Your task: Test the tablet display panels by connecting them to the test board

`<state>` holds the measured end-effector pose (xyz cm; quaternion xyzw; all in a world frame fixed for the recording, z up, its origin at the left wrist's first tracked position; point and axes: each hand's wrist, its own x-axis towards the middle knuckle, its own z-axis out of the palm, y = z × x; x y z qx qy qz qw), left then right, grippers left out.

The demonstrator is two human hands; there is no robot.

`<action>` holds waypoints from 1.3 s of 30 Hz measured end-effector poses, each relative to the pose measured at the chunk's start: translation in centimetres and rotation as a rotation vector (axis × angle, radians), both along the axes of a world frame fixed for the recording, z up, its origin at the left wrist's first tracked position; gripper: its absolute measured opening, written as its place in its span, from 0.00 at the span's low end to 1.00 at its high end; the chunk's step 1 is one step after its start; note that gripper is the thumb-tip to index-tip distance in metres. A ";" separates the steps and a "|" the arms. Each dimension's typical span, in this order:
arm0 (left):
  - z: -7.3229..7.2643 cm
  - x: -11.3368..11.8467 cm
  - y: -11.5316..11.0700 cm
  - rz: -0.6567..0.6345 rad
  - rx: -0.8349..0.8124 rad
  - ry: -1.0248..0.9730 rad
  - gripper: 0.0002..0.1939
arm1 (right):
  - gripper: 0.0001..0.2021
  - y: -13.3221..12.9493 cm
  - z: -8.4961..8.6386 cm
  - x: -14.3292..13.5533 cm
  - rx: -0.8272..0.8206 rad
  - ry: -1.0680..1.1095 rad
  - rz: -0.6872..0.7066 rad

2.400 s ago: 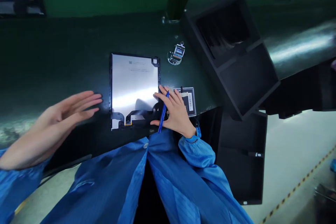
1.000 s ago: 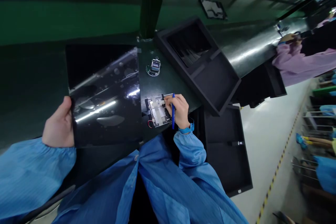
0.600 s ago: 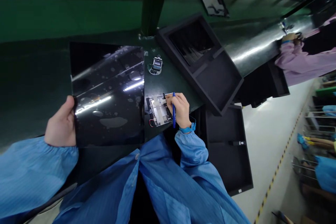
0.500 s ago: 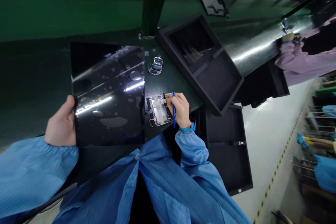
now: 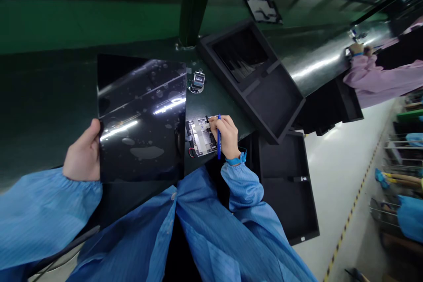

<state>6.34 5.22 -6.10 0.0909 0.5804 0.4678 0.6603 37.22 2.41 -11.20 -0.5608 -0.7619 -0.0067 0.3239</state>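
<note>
A large glossy black panel [image 5: 142,128] with bubble-like marks is held at its left edge by my left hand [image 5: 82,154], thumb on top and fingers hidden beneath. Just right of the panel lies a small circuit board [image 5: 202,136] with pale tape strips and a red wire. My right hand [image 5: 228,136] is closed round a blue pen [image 5: 219,136], its fingertips at the board's right edge. Above the board, a metal tally counter [image 5: 198,80] sits on the dark green table [image 5: 42,105].
A black compartment tray [image 5: 274,97] lies tilted on the right, with another black tray [image 5: 287,194] below it. A flat framed part [image 5: 263,10] lies behind. A person's pink sleeve [image 5: 373,79] and hands are at the far right. A green post [image 5: 194,4] rises behind the counter.
My left hand and the black panel have shifted slightly to the right, closer to the board. My right hand stays at the board's edge with the pen. The other person's hands have moved a little.
</note>
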 end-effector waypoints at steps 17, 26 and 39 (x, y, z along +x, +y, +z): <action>0.1 0.2 0.0 0.012 -0.046 -0.023 0.30 | 0.36 -1.2 1.8 2.3 -0.405 0.113 0.068; 0.1 0.7 -0.4 0.003 -0.087 -0.157 0.23 | 0.10 -1.6 4.3 -4.8 0.116 0.052 0.290; 0.0 0.9 -0.5 0.050 -0.083 -0.148 0.18 | 0.12 -1.2 5.3 -8.3 0.102 0.039 0.332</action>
